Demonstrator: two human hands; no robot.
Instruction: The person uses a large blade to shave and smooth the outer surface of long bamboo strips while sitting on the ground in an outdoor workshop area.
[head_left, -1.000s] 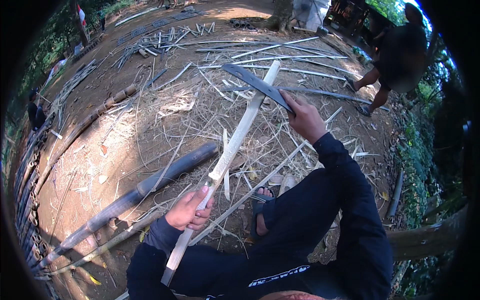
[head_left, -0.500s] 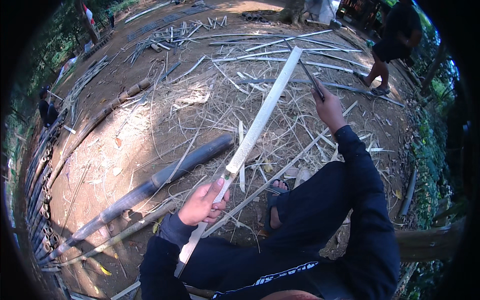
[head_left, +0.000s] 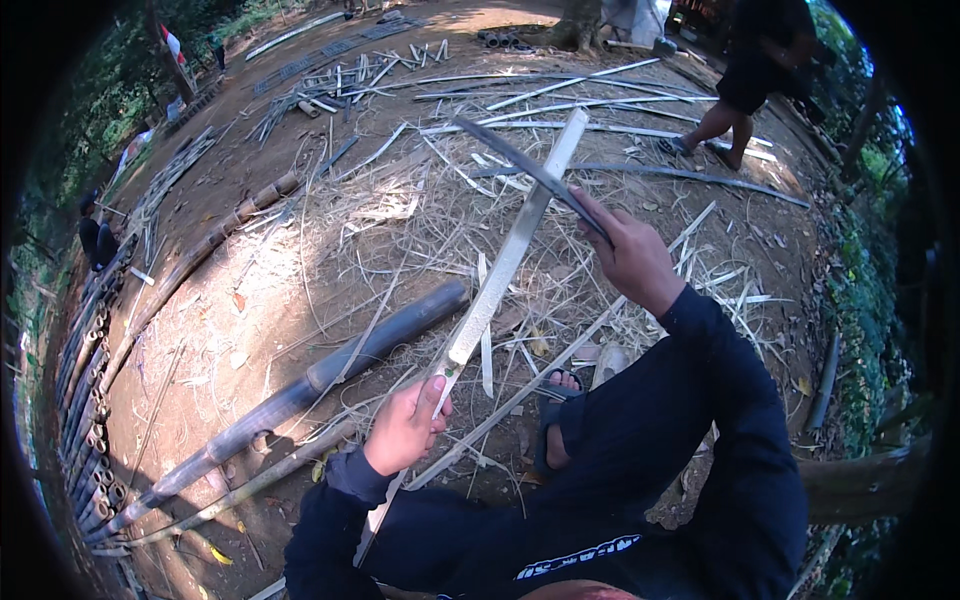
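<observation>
A long pale split-bamboo strip [head_left: 498, 272] slants up and away from my lap. My left hand [head_left: 408, 424] is wrapped round it just below a node, thumb on top, and its lower end runs down past my left sleeve. My right hand [head_left: 635, 250] is closed on the handle of a long dark-bladed knife [head_left: 510, 152]. The blade points far left and crosses the strip near its upper end; whether it touches or passes just above, I cannot tell. The handle is mostly covered by my fingers.
A thick dark bamboo pole [head_left: 325, 373] lies at left, a thinner pole [head_left: 240, 487] beside it. Shavings [head_left: 400, 200] litter the ground ahead, with long split strips [head_left: 600, 125] beyond. Bamboo poles [head_left: 85, 420] are stacked far left. One person [head_left: 765, 50] stands far right; another [head_left: 97, 235] is far left.
The knife has swung left from beside the strip to lie across it, with my right hand moving left and slightly down. The person at far right has stepped to the left.
</observation>
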